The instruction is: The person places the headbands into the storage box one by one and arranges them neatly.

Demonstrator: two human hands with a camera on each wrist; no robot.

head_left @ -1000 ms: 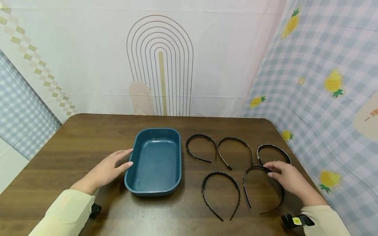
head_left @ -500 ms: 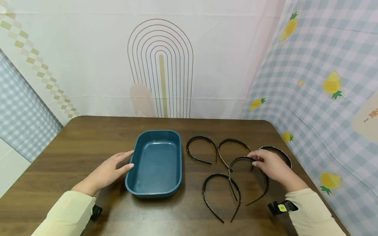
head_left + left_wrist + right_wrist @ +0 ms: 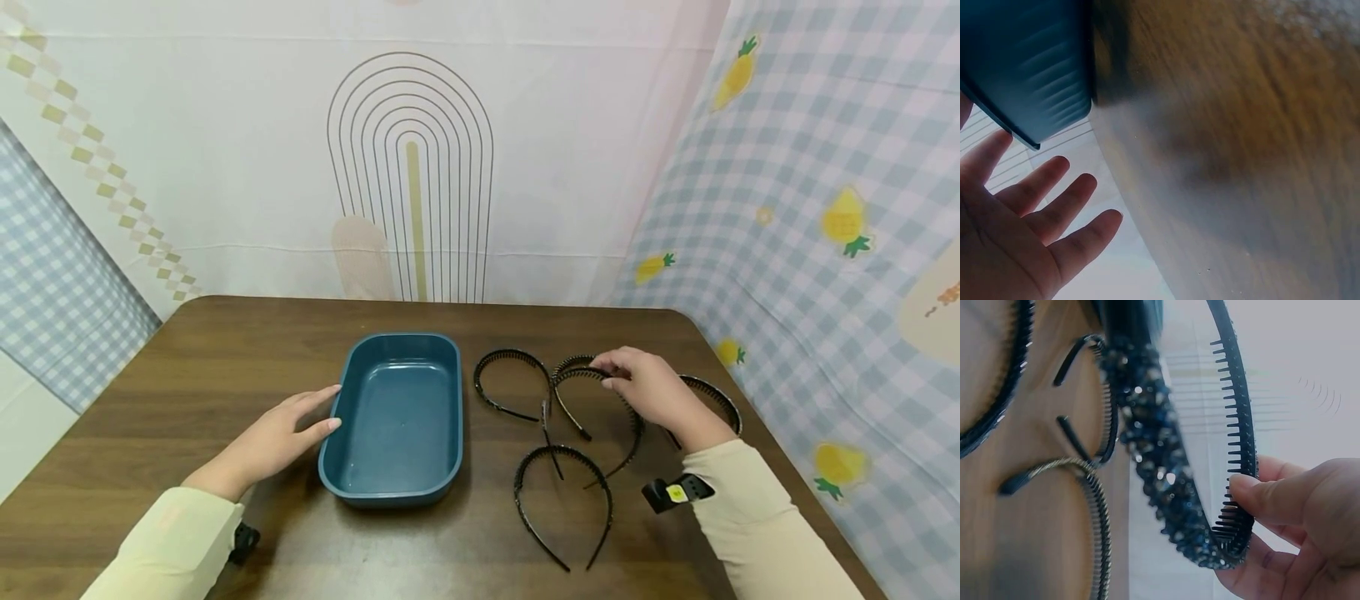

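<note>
My right hand pinches a black toothed headband studded with dark, sparkling beads, thumb on its inner teeth in the right wrist view. It is raised over the table, overlapping a gold-edged headband in the head view. A plain dark headband lies left of that one, and another headband lies in front. Partly hidden by my right wrist is a further headband. My left hand has fingers extended, its fingertips at the left rim of a blue plastic tray; the tray holds nothing.
The brown wooden table has rounded back corners. Behind it hangs a white cloth with an arch print, and a blue checked cloth with pineapples runs along the right side.
My right hand has lifted the beaded headband off the right part of the table and carried it left and back, over the gold-edged one. My left hand stays at the tray.
</note>
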